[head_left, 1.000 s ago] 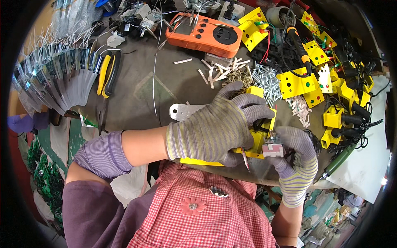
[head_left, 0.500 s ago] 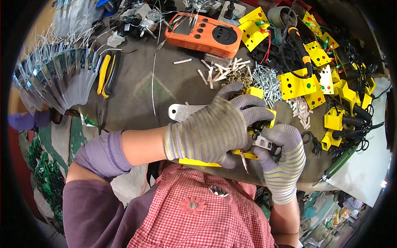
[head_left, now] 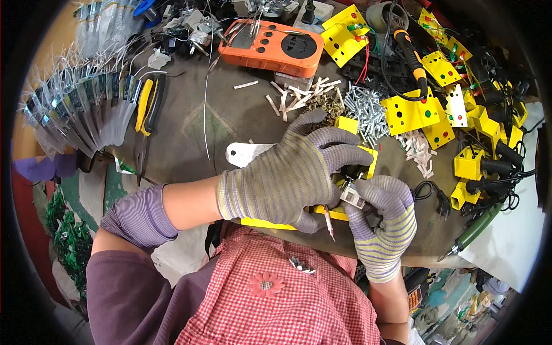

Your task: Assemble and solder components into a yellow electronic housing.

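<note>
My left hand [head_left: 282, 175], in a grey-striped glove, is closed over a yellow sheet-metal housing [head_left: 267, 223], hiding most of it. A silver metal strip with a round hole [head_left: 246, 154] sticks out beyond that hand's left side. In my right hand [head_left: 384, 227], gloved alike, thumb and fingers pinch a small silver-white block-shaped part [head_left: 352, 196] at the housing's right side. A thin white lead with a reddish tip [head_left: 329, 223] hangs below, between the hands. Whether the block touches the housing is hidden by the fingers.
Beyond my hands lie an orange meter [head_left: 273, 49], short white sleeves [head_left: 299, 98] and a heap of screws [head_left: 368, 112]. Yellow-and-black pliers [head_left: 146, 109] rest at left beside bundled clear strips [head_left: 86, 112]. Yellow plates [head_left: 411, 112] and a green-handled tool [head_left: 474, 230] are at right.
The whole view has shifted slightly, so the bench things appear further left. My right hand has tilted the small block a little; both hands keep their hold.
</note>
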Tool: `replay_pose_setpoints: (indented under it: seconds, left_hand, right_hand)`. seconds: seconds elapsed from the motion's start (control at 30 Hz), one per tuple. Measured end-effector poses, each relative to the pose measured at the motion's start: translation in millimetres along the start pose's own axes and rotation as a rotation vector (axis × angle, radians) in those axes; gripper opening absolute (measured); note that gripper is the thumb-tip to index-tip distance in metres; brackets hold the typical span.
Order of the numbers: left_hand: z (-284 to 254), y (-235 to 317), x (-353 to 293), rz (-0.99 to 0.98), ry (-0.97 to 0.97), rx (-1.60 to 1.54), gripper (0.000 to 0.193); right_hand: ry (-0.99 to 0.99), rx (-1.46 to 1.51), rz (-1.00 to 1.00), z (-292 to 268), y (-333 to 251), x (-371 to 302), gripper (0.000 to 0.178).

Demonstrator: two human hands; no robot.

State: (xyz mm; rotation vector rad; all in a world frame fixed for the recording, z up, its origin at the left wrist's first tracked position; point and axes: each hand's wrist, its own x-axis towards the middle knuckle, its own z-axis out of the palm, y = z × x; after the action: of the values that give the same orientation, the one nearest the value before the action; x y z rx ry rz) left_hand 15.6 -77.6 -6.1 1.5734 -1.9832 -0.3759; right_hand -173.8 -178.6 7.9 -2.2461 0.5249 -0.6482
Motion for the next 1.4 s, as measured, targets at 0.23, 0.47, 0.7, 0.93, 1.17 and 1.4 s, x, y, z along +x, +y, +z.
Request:
replay_pose_setpoints:
  seconds: [0.23, 0.47, 0.7, 0.93, 1.17, 1.4]
  left_hand:
    - [3.1, -0.7, -2.6, -0.028, 0.006, -0.048, 0.046]
    - [-0.4, 0.3, 0.0, -0.01, -0.009, 0.026, 0.042]
    - [2.1, -1.6, -2.4, 0.005, 0.021, 0.013, 0.037]
    - [-0.2, 1.3, -1.7, -0.02, 0.013, 0.044, 0.04]
    - [1.0, 1.7, -0.4, -0.022, 0.006, -0.026, 0.039]
    - [-1.2, 5.3, -2.5, -0.004, 0.062, 0.071, 0.041]
  right_hand:
    - [-0.107, 0.142, 0.11, -16.3, 1.3, 13.5, 0.037]
    - [-0.08, 0.197, 0.165, -9.1, 3.3, 5.2, 0.032]
    - [-0.076, 0.249, 0.138, -5.1, 12.8, 0.8, 0.028]
    - [0.046, 0.028, -0.067, 0.8, 9.2, 7.2, 0.029]
    - [-0.02, 0.243, 0.046, -1.7, 15.1, 2.7, 0.029]
    - [-0.086, 0.186, 0.02, -6.2, 12.7, 1.9, 0.035]
